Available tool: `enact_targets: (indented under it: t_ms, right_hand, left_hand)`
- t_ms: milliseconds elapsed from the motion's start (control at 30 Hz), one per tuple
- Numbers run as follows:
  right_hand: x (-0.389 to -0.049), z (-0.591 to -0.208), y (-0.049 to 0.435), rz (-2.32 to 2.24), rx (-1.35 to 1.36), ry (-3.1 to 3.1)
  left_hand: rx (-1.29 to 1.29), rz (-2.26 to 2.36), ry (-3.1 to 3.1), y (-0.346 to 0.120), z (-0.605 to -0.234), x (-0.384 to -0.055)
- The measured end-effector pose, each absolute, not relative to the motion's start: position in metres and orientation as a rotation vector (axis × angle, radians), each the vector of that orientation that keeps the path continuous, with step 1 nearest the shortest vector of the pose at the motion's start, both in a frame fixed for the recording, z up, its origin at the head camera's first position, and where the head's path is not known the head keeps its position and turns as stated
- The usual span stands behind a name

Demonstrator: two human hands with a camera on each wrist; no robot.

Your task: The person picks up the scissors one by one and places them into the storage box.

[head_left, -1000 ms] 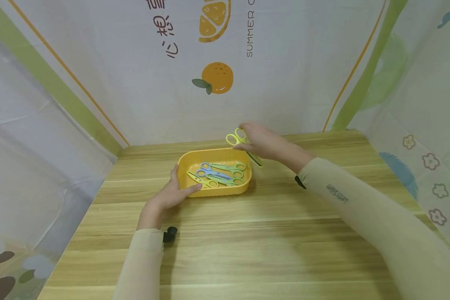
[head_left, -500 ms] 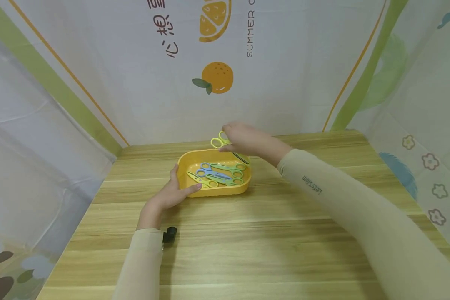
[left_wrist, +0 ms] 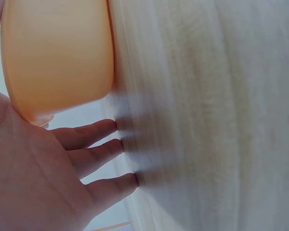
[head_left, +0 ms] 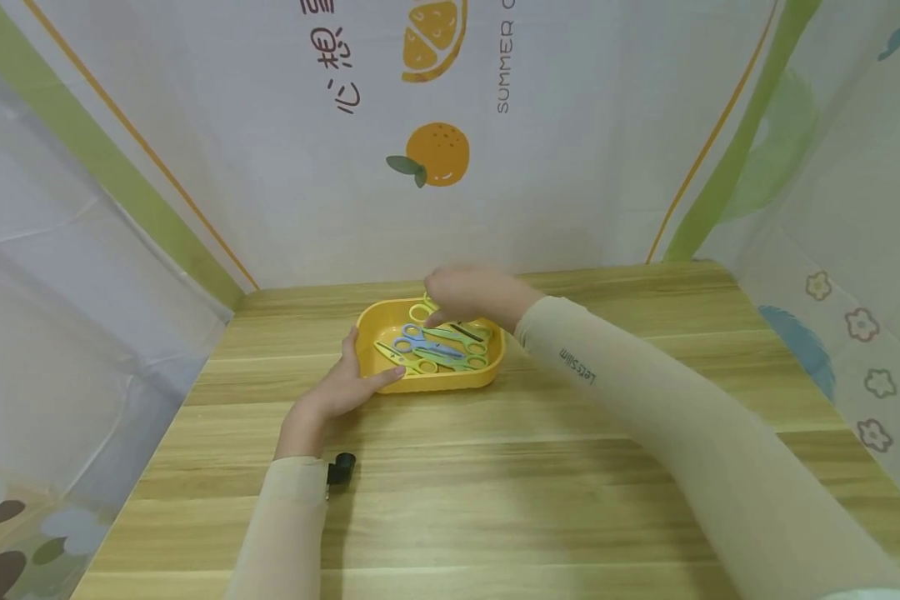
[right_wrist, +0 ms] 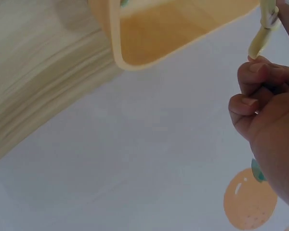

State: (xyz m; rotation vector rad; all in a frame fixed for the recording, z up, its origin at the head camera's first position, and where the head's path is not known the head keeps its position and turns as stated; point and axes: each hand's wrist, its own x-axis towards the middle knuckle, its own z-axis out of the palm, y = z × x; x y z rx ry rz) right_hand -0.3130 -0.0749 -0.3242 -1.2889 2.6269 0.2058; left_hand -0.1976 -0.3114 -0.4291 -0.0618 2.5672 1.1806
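A yellow plastic basket [head_left: 435, 384] stands on the table with several children's scissors in it. Among these are blue scissors [head_left: 447, 352], yellow scissors [head_left: 393, 356] and green scissors [head_left: 476, 362]. My left hand [head_left: 337, 387] rests against the basket's left end, thumb over the front rim. In the left wrist view, three straight, spread fingers [left_wrist: 103, 191] reach down to the tabletop. Over the basket's back part, my right hand [head_left: 468, 292] pinches another yellow pair of scissors [head_left: 417, 313] by the handles, blades pointing right and down. The hand hides part of that pair.
The wood-grain table [head_left: 450, 492] extends in front of the basket and to both sides. Behind it hangs a white cloth [head_left: 570, 167] with printed oranges. Another patterned cloth [head_left: 855, 250] hangs along the right side.
My right hand has carried the yellow scissors left and down, from beyond the basket's back right corner to inside its rim. My left hand and the basket have stayed put.
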Motion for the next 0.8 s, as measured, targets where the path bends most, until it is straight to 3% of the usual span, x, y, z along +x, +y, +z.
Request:
enact_targets:
  t_ms: [800]
  right_hand:
    - [-0.315, -0.357, -0.092, 0.325, -1.327, 2.654]
  left_hand:
    - [-0.063, 1.175, 2.577, -0.313, -0.430, -0.198]
